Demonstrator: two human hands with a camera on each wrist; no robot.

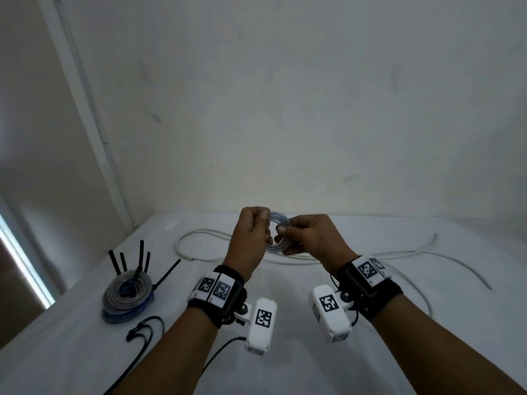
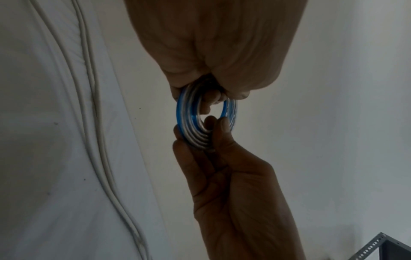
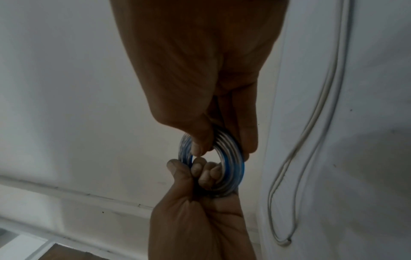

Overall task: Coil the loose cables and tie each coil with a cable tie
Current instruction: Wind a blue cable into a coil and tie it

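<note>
Gripping glossy ringed coil, hands

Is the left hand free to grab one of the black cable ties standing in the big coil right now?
Probably not yet: the left hand and right hand both grip the small cable coil. The path to the cable ties looks clear.

The fingers of both hands meet on opposite sides of a small coil, held above the surface. Under and behind the fingers a loose cable lies on the surface, trailing off right. Well left of the fingers and nearer the person, coils lie stacked, cable ties standing in their middle.
</note>
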